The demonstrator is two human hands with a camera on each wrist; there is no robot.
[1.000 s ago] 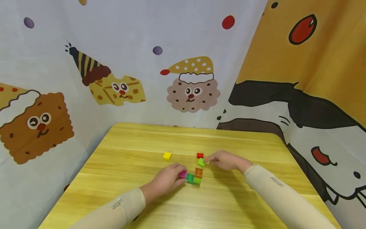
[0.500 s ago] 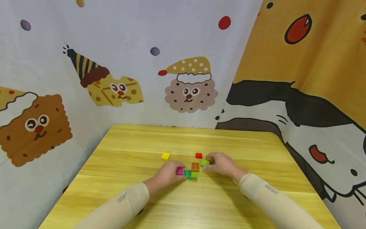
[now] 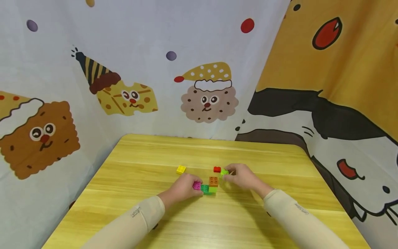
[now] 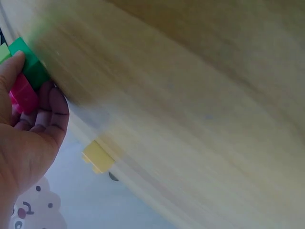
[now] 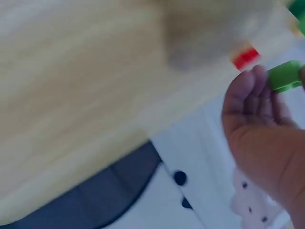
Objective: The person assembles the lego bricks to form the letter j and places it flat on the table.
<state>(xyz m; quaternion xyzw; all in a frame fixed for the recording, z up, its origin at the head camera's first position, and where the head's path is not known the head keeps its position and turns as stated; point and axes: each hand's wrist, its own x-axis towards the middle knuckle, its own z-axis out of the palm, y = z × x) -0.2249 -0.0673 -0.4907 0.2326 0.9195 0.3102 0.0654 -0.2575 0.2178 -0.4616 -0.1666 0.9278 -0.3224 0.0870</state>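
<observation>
Head view, as I see it from here: the left hand (image 3: 185,186) has its fingers curled about the pink brick (image 3: 197,185), which meets the green brick (image 3: 205,188); to the right an orange brick (image 3: 213,181) stands higher. Slightly farther right, the right hand (image 3: 243,175) pinches a lime brick (image 3: 224,172) just beside the red brick (image 3: 217,169). Beyond the left hand, a yellow brick (image 3: 181,169) sits on the bench (image 3: 202,221).

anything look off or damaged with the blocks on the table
Nothing stands out: no spill or visible damage, though the wrist views are blurry. The square yellow toy block and small red toy block lie loose on the yellow wood-grain table, apart from the joined pink, green and orange toy blocks in the left hand.
</observation>
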